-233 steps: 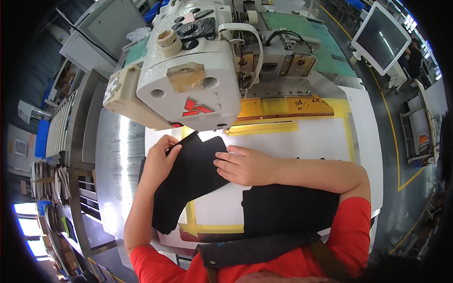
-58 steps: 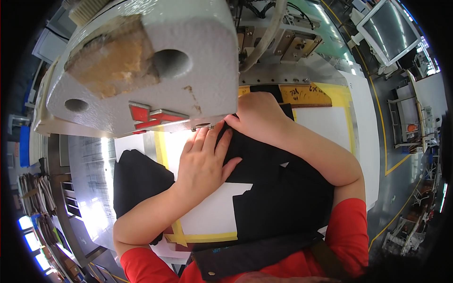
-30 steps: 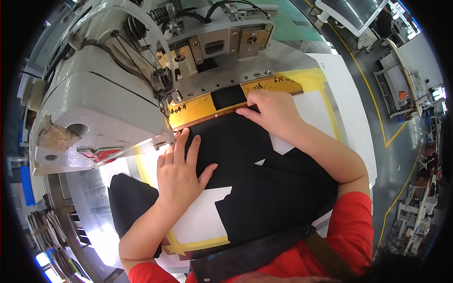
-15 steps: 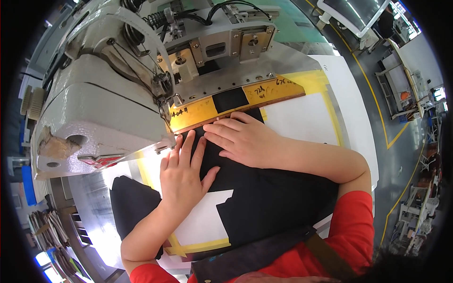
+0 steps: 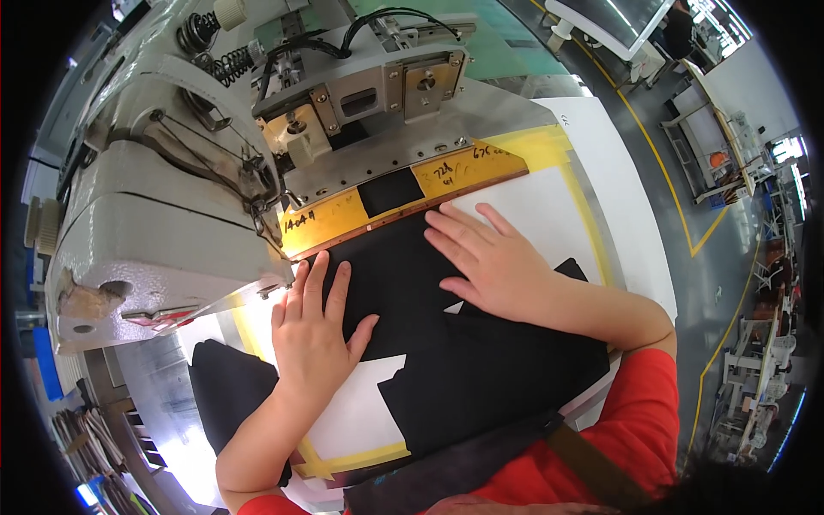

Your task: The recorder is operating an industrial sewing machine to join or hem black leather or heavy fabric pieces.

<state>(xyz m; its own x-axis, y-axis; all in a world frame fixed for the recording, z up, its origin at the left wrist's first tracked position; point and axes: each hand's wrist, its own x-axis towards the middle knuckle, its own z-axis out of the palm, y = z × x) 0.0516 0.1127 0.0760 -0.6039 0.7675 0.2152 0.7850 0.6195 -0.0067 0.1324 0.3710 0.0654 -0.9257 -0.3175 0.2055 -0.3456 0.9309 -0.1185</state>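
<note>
Black fabric (image 5: 506, 365) lies over the white work surface, its far edge up against a yellow clamp plate (image 5: 326, 214) with handwriting on it. My left hand (image 5: 311, 339) rests flat on the fabric's left part, fingers stretched toward the plate, close to the needle area of a white sewing machine (image 5: 163, 219). My right hand (image 5: 493, 266) lies on the fabric's right part with fingers spread, the fingertips near the plate's edge. A black patch (image 5: 389, 193) shows through a gap in the plate. Neither hand grips anything.
Metal clamp parts (image 5: 369, 103) and black cables stand behind the plate. Yellow tape (image 5: 360, 457) borders the white surface. More black cloth (image 5: 227, 395) hangs beside my left forearm. A screen (image 5: 609, 21) stands at the far right, near a floor with yellow lines.
My right hand has slid right, away from my left hand, and its fingers have spread. My left hand stays flat on the fabric. The whole view has shifted slightly.
</note>
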